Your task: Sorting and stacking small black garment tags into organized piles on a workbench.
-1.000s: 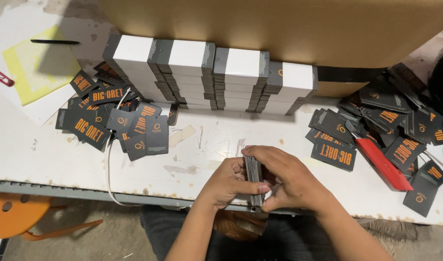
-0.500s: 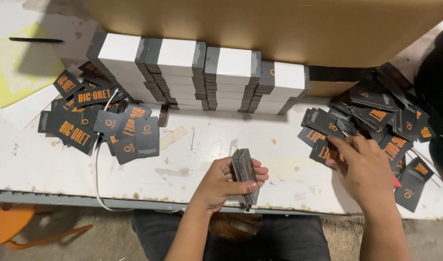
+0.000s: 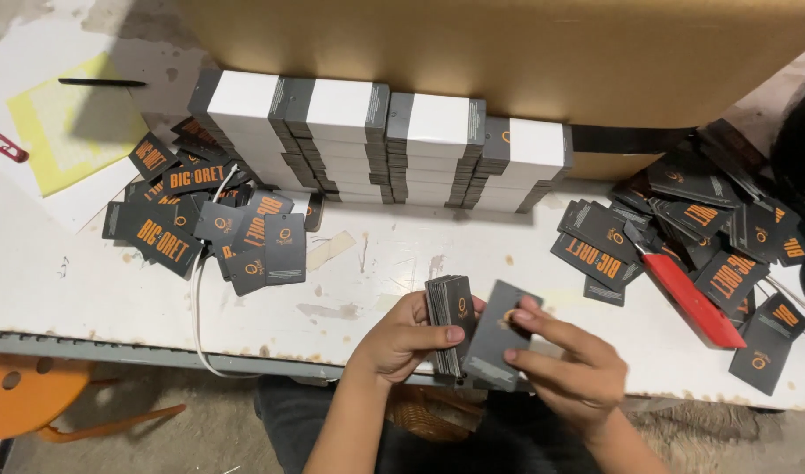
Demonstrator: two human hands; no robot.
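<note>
— Two hands at work, both at the near edge of the tabletop (image 3: 86, 281). What has the left hand (image 3: 402, 338) got?

— A stack of dark tags (image 3: 448, 325), stood on edge, thumb across the front and fingers wrapped behind. The grip is closed firmly around the stack.

— And the right hand (image 3: 565, 373)?

— It pinches a single dark tag (image 3: 500, 347) with an orange round mark, thumb and forefinger on its upper part. The tag leans against the stack, touching it on the right side.

— What lies around them?

— A loose heap of dark tags with orange lettering (image 3: 205, 224) towards the left edge, with a white cord (image 3: 198, 290) running from it over the near edge. Another heap of tags (image 3: 692, 224) spreads towards the right edge, and a red cutter (image 3: 690, 297) lies slantwise just beside it.

— Further back?

— A row of stacked grey-and-white boxes (image 3: 385, 145) runs across the middle, against a big brown cardboard box (image 3: 508, 53). At the far left corner lies a yellow sheet (image 3: 73, 132) with a black pen (image 3: 100, 82) at its top and small red snips (image 3: 3, 145) near the left edge.
</note>
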